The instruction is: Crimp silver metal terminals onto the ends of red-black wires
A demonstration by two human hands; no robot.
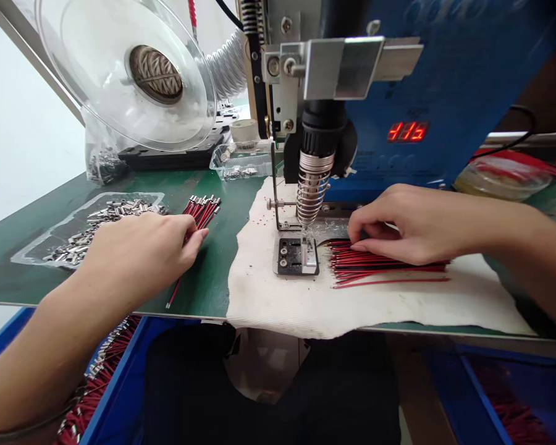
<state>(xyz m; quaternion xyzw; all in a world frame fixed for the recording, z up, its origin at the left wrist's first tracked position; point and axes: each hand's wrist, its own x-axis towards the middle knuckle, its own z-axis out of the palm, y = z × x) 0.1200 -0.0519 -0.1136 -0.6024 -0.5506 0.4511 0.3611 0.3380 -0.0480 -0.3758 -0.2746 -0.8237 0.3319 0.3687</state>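
Observation:
My left hand [139,253] rests on the green table with its fingers curled together over a small bunch of red wires [202,209] tipped with metal terminals. My right hand [405,222] lies on a flat pile of bare red wires [384,267] on a white cloth [306,303], fingertips pinched at the wire ends near the tool. Between the hands stands a soldering-iron-like tool [314,179] with a coiled spring, pointing down at a small metal fixture [296,254].
A clear sheet with several loose metal terminals [88,232] lies at left. A transparent reel [134,71] stands behind it. A blue machine with a red digit display [408,131] fills the back right. Blue bins [106,377] with finished wires sit below the table edge.

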